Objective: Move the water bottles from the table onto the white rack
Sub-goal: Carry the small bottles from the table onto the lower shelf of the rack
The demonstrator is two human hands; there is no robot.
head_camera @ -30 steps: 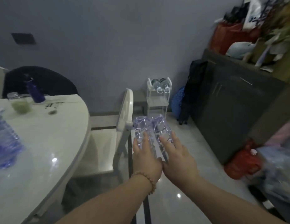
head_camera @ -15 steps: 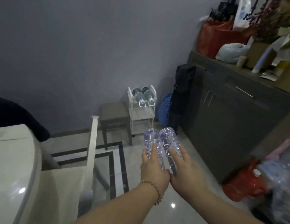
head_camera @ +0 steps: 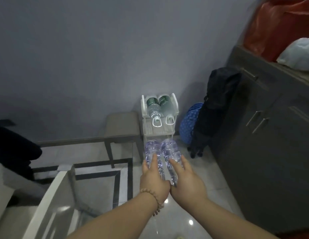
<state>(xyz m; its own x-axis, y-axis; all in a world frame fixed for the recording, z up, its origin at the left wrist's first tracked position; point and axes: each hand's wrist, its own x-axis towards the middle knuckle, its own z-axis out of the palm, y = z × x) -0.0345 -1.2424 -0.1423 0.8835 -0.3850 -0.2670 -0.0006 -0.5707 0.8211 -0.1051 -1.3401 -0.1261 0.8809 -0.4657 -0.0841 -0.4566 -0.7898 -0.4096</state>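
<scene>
Two clear ribbed water bottles are held out in the air side by side, almost touching, with their bases pointing forward at the lower part of the white rack (head_camera: 158,131). The left clear bottle (head_camera: 150,150) is gripped by the left hand (head_camera: 154,180), and the right clear bottle (head_camera: 170,150) by the right hand (head_camera: 186,182). Each hand lies on top of its bottle, fingers stretched along the body and curled over its sides. The neck ends are tucked under the palms. Both forearms reach forward from the bottom of the view and the hands meet along their inner edges; a beaded bracelet (head_camera: 151,195) circles the left wrist. The rack stands against the grey wall, and on its top tier two green-labelled bottles (head_camera: 159,105) lie with their caps toward the camera. A brown stool (head_camera: 121,125) is just left of the rack. A blue bag (head_camera: 189,125) and a black bag (head_camera: 217,107) are to its right, against a dark cabinet (head_camera: 271,138).
</scene>
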